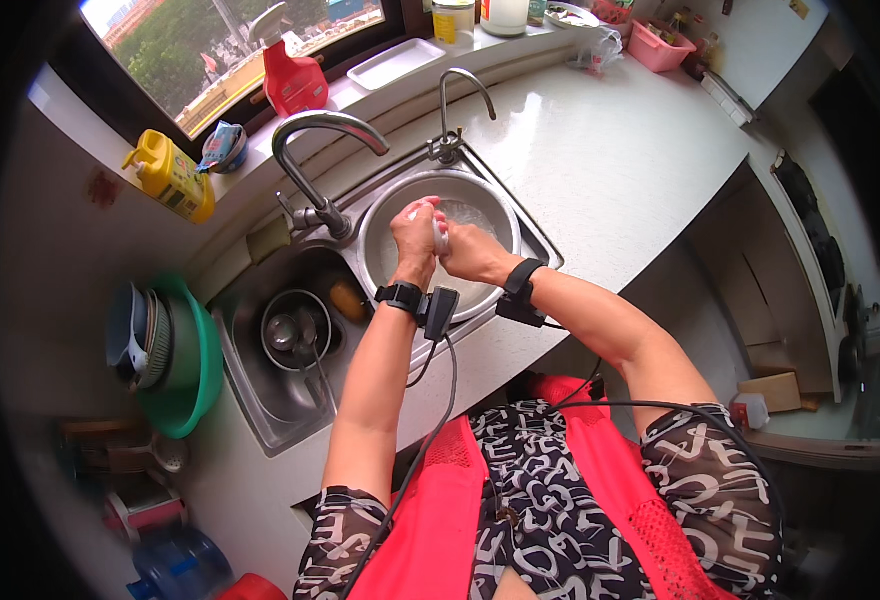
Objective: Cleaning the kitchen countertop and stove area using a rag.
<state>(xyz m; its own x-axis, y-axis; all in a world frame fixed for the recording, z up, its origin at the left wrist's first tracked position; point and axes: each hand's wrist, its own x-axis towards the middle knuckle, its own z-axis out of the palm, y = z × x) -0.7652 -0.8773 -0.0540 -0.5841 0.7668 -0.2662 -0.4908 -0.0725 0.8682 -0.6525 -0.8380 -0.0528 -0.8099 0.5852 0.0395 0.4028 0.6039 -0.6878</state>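
Over a round metal basin (pixel 509 206) with water (pixel 470 213) in it, my two hands are close together. A small white wet item (pixel 440 238), perhaps a cloth, is squeezed between them, mostly hidden by the fingers. My left hand (pixel 414 234) is closed around it, fingers curled. Against its other side my right hand (pixel 474 252) grips with the knuckles up. The basin sits in the right part of a stainless steel sink (pixel 248 397). A curved chrome faucet (pixel 327 120) rises behind the left bowl, and a thinner tap (pixel 466 75) stands behind the basin.
In the left bowl are a metal pot (pixel 266 334) with ladles (pixel 284 331) and a brownish oblong thing (pixel 347 301). A green plastic basin (pixel 207 360) leans at left. The sill holds a yellow pump bottle (pixel 173 176), a red spray bottle (pixel 295 82) and a white tray (pixel 396 64).
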